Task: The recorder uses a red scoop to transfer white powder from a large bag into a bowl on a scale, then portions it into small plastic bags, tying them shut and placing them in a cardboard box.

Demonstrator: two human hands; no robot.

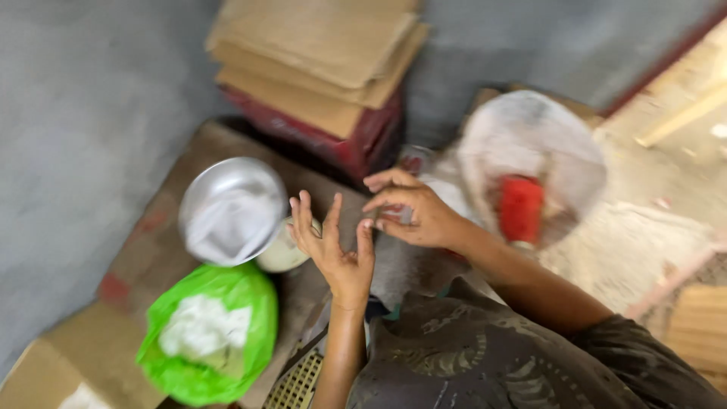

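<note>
**Hands meet above bowls and bags**

The left hand (333, 246) is spread wide, palm up, holding nothing; the right hand (409, 212) touches its fingertip with loosely curled fingers. Just beside sit a metal bowl (231, 208) holding white material and a green bag (208, 333) of white lumps. A clear bag (530, 163) holds something red.

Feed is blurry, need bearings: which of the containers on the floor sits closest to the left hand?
The small pale bowl, right beside the left hand; the metal bowl and green bag lie farther left.
</note>
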